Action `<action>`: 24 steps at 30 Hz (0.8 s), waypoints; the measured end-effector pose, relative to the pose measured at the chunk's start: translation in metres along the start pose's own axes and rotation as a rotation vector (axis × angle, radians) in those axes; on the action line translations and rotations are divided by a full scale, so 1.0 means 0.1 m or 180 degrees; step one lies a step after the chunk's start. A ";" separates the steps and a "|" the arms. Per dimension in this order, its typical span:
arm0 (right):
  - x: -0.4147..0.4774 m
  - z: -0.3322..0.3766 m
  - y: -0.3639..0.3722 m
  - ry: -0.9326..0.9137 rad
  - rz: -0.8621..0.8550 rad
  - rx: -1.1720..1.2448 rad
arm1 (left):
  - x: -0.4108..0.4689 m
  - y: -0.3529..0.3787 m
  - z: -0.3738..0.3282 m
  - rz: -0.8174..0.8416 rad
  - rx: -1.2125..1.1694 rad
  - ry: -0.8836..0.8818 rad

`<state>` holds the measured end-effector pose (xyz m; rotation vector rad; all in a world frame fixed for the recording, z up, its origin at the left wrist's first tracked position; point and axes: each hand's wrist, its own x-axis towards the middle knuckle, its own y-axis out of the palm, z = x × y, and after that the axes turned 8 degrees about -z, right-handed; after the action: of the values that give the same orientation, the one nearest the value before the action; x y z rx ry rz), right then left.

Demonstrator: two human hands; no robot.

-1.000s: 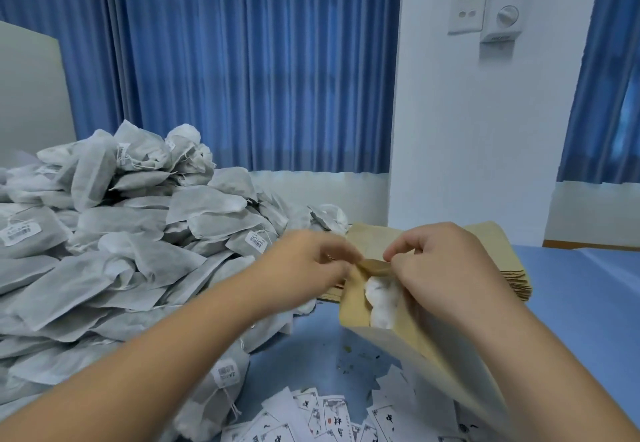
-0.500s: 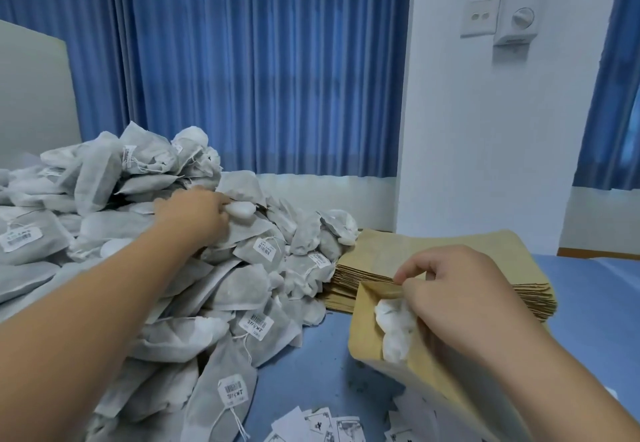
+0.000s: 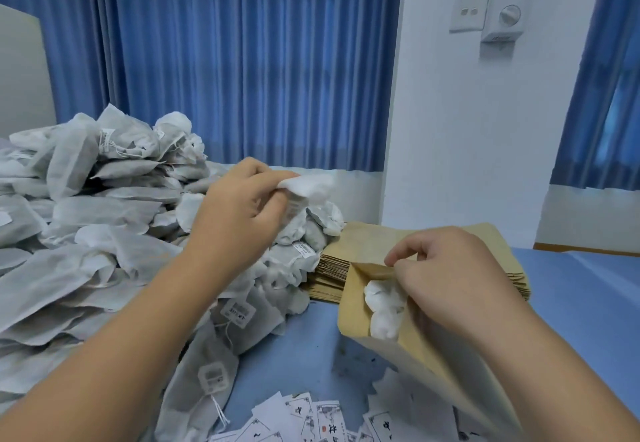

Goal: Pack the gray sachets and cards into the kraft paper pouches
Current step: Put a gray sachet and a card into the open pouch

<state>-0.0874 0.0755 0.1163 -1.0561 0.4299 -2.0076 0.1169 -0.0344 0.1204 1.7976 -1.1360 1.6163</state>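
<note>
My right hand (image 3: pixel 446 279) pinches the mouth of a kraft paper pouch (image 3: pixel 356 310) and holds it open; white sachets (image 3: pixel 384 310) show inside it. My left hand (image 3: pixel 242 220) holds a gray sachet (image 3: pixel 306 187) lifted above the pile, to the left of the pouch. A big pile of gray sachets (image 3: pixel 86 234) covers the left of the blue table. White printed cards (image 3: pixel 311 421) lie scattered at the near edge. A stack of flat kraft pouches (image 3: pixel 367 244) sits behind the open pouch.
The blue table surface (image 3: pixel 581 303) stretches to the right. Blue curtains (image 3: pixel 242 61) hang behind, and a white wall (image 3: pixel 467 130) with a switch and dial stands at the back right. A grey board (image 3: pixel 20 71) stands at far left.
My left hand left the pouch mouth, reached into the sachet pile, and has now lifted one sachet up and rightward. My right hand kept holding the pouch open.
</note>
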 end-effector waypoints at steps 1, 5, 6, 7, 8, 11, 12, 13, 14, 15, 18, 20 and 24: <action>0.01 -0.01 -0.02 0.0009 -0.0029 0.0006 | -0.01 0.02 -0.12 -0.0137 -0.0082 0.0016; 0.04 -0.03 -0.07 0.0028 -0.0115 0.0057 | -0.09 0.09 -0.46 -0.0634 -0.0443 0.0228; 0.04 -0.04 -0.08 0.0043 -0.0122 0.0104 | -0.13 0.12 -0.51 -0.0596 -0.0566 0.0298; 0.04 -0.04 -0.09 0.0052 -0.0125 0.0155 | -0.16 0.14 -0.54 -0.0489 -0.0669 0.0372; 0.05 -0.05 -0.11 0.0046 -0.0122 0.0197 | -0.19 0.17 -0.56 -0.0326 -0.0733 0.0436; 0.07 -0.06 -0.16 -0.0030 -0.0096 0.0251 | -0.23 0.24 -0.61 0.0325 -0.0799 0.0343; 0.07 -0.07 -0.16 -0.0041 -0.0081 0.0266 | -0.23 0.26 -0.62 0.0572 -0.0857 0.0285; 0.07 -0.08 -0.17 -0.0039 -0.0073 0.0273 | -0.23 0.26 -0.62 0.0833 -0.0914 0.0305; 0.08 -0.09 -0.17 -0.0025 -0.0084 0.0275 | -0.23 0.26 -0.63 0.1109 -0.0948 0.0383; 0.08 -0.11 -0.17 0.0001 -0.0115 0.0282 | -0.23 0.25 -0.64 0.1405 -0.0969 0.0475; 0.08 -0.14 -0.21 0.0122 -0.0167 0.0430 | -0.27 0.26 -0.69 0.2196 -0.0879 0.0586; 0.08 -0.14 -0.22 0.0148 -0.0128 0.0504 | -0.31 0.31 -0.73 0.2306 -0.0859 0.0606; 0.05 -0.09 -0.19 0.0069 0.0033 0.0521 | -0.37 0.37 -0.82 0.2281 -0.1224 0.0309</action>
<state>-0.1054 0.0827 0.1249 -0.9300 0.2763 -2.0095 0.0409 0.0197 0.0945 1.1057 -2.0286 1.6501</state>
